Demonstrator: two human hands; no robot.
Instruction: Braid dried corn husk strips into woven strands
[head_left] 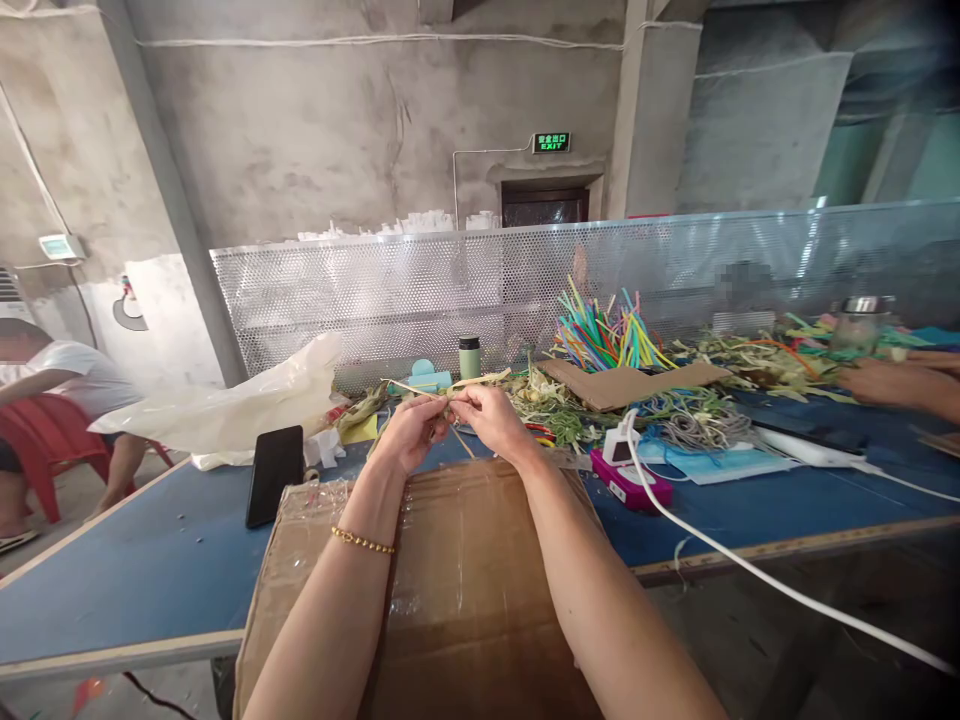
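My left hand (409,430) and my right hand (491,415) meet above the far edge of a taped cardboard box (465,570). The fingertips of both are pinched together on a thin, pale straw-like strand (411,387). One end of it sticks out to the upper left, and another pale length slants down below the fingers. The exact point of the pinch is partly hidden by my fingers. Just beyond my hands are a green bottle with a black lid (469,358) and a heap of dry plant strips (547,400).
Left of the box lies a black phone (275,475) near crumpled plastic sheeting (240,405). Rightward are a purple power strip (630,480) with a white cable, a cardboard piece (634,383), and colourful pipe cleaners (607,335). Another person's hand (892,390) is at far right; someone sits at left.
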